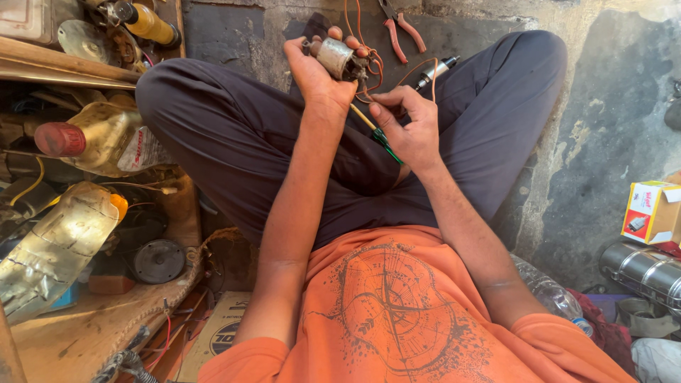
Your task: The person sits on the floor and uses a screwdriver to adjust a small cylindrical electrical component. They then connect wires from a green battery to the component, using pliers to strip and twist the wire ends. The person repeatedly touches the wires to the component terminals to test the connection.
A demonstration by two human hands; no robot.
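I sit cross-legged on a concrete floor in dark trousers. My left hand (317,71) is closed around a small grey metal motor (335,57) with orange wires (374,71) trailing from it. My right hand (408,124) grips a thin screwdriver with a green handle (383,142), its yellowish shaft pointing up toward the motor's wired end. The tip is hidden behind my left hand.
Red-handled pliers (399,28) and a small silver cylinder (436,71) lie on the floor beyond my knees. Plastic bottles (106,138), a yellow can (152,25) and metal parts crowd a wooden shelf at left. At right are a cardboard box (649,213), a steel flask (638,269) and a clear bottle (550,291).
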